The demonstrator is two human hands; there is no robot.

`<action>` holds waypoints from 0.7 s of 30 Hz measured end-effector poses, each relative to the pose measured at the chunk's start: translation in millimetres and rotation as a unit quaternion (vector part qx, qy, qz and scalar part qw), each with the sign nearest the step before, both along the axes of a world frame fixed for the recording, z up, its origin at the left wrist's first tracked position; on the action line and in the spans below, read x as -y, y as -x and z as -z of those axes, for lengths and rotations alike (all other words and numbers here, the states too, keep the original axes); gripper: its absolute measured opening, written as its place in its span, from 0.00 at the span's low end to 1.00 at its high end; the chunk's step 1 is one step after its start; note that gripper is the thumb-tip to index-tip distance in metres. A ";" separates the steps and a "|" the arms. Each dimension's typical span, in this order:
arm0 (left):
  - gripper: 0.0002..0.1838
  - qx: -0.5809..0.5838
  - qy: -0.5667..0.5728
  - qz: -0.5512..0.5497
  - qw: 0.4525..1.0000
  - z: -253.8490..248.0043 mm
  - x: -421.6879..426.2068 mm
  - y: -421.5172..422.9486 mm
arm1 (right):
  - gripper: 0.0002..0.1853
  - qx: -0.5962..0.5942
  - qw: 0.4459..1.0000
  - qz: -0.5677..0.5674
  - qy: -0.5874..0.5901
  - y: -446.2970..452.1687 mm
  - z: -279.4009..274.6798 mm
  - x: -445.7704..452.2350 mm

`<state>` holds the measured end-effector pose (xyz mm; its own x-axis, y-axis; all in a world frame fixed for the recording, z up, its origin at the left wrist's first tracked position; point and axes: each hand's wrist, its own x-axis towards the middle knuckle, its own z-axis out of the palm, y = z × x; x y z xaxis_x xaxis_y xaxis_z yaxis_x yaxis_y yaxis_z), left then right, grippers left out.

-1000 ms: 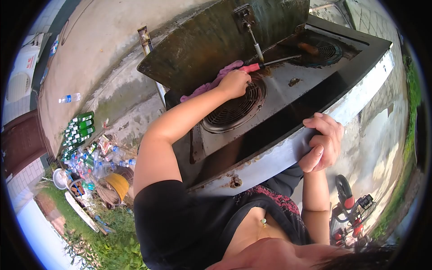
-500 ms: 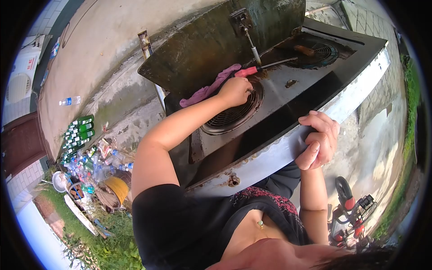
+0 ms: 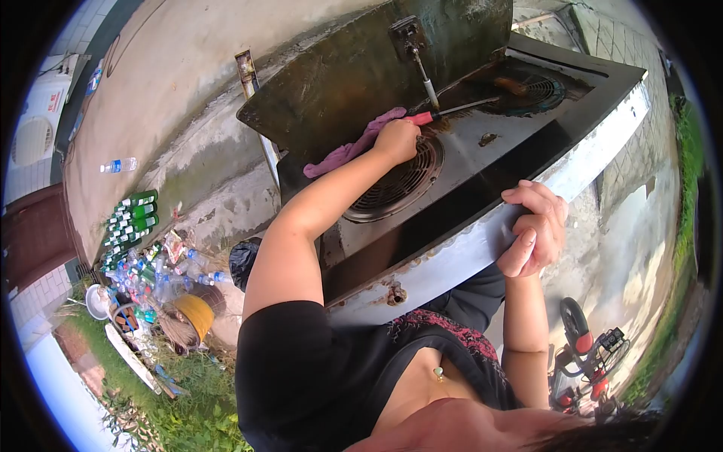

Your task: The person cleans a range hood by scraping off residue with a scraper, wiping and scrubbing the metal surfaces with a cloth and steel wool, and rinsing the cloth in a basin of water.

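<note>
My left hand (image 3: 398,142) is closed, fingers curled down at the upper edge of a round slotted grille (image 3: 399,184); whatever it grips is hidden. Just beyond it, a screwdriver with a red handle (image 3: 419,118) lies on the stained metal appliance (image 3: 461,158). A crumpled purple cloth (image 3: 339,157) rests beside my left wrist, along the raised dark panel (image 3: 324,90). My right hand (image 3: 536,230) is wrapped round the appliance's near edge, its thumb on the pale metal side. A second round grille (image 3: 544,90) is at the far right end.
Green bottles (image 3: 137,213), several plastic bottles (image 3: 169,282) and a yellow bucket (image 3: 194,316) stand or lie at the left. A black bag (image 3: 242,260) is beside my left arm. A red-and-black cycle (image 3: 591,350) is at the lower right. A thin strut (image 3: 425,79) meets the raised panel.
My left hand has shifted slightly along the grille's upper edge, and my left upper arm has moved right. The black bag has come into view beside it. My right hand keeps its hold.
</note>
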<state>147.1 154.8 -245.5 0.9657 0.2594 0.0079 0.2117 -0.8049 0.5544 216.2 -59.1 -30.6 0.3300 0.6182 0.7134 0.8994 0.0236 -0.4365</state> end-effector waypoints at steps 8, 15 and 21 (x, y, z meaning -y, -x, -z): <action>0.08 0.019 0.109 0.028 0.993 -32.3 -10.1 22.5 | 0.12 0.000 1.000 0.006 0.004 0.2 2.1 0.2; 0.09 -0.101 0.151 -0.153 0.971 4.6 -9.6 -12.8 | 0.12 0.003 1.000 0.006 0.022 0.2 -1.0 0.6; 0.09 -0.071 0.109 0.009 0.991 -27.7 3.7 -10.4 | 0.13 -0.004 0.999 0.010 0.035 1.0 -0.1 2.5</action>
<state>157.5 151.1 -217.7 0.9576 0.2218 -0.1837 0.2866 -0.6736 0.6813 215.3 -61.6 -30.6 0.3482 0.6597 0.6660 0.8956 -0.0241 -0.4443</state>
